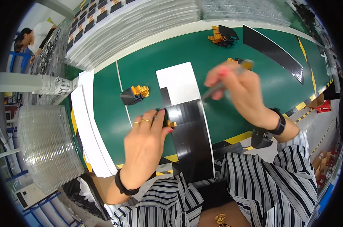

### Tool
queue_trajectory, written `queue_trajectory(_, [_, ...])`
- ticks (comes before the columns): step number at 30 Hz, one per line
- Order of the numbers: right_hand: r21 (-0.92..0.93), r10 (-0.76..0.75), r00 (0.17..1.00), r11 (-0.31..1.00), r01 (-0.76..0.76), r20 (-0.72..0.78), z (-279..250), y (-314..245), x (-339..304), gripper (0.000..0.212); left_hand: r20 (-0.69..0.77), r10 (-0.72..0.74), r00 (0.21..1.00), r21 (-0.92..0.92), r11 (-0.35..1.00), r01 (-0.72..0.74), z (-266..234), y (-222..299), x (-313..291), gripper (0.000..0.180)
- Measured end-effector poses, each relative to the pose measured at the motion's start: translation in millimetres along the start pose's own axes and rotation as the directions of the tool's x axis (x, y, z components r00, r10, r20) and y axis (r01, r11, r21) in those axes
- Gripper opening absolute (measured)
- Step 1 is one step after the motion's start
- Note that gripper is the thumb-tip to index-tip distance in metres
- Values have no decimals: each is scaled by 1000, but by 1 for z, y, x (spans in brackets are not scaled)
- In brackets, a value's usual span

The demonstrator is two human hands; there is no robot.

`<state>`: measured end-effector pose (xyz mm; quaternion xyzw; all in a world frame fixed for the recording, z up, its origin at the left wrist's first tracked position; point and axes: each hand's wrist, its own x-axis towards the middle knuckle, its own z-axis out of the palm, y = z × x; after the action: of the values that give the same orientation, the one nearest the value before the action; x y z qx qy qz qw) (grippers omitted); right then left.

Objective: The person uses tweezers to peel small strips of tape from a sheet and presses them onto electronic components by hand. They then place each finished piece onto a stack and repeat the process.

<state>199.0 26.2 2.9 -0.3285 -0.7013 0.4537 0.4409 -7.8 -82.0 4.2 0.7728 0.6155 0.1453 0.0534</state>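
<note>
A long black strip (192, 140) lies in the middle of the green worktop (107, 87). It is shiny, and its near end hangs out past the near edge, over the person's lap. A thin white line runs down its right side. At its far end there is a white sheet (181, 81), with a small dark square (166, 97) on its left side.

The left hand (144, 132) is at the left side of the strip. Its pointer finger and thumb are on two sides of a small black piece with a gold tab (172, 124), which sticks out over the strip. It is hard to tell if they pinch it or just rest there. The right hand (241, 89) is curled tight around a thin grey tool (214, 90). The hand and tool are blurry. The tip points at the strip's far right corner, but a touch cannot be made out.

A pile of black and gold pieces (135, 94) sits near the left edge of the worktop. Another pile (222, 36) is by the far edge, and next to it lies a black sheet (273, 53), near the far right corner. Long white sheets (92, 128) lie along the left edge. Stacks of clear trays (137, 38) stand behind the far edge.
</note>
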Motion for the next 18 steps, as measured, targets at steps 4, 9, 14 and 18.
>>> queue_trajectory(4, [316, 364, 918, 862, -396, 156, 41, 24, 15, 21, 64, -114, 991, -54, 992, 117, 8, -13, -21, 27])
queue_trajectory(9, [432, 426, 897, 791, -434, 120, 60, 42, 20, 22, -41, -1, 999, -213, 977, -8, 8, -36, -17, 25])
queue_trajectory(14, [480, 426, 891, 756, -445, 154, 75, 55, 20, 23, -22, 144, 989, -71, 987, -145, 23, -50, -6, 24])
queue_trajectory(18, [511, 430, 889, 735, -446, 159, 70, 51, 24, 24, 10, 127, 992, -79, 989, -126, 23, -48, -3, 24])
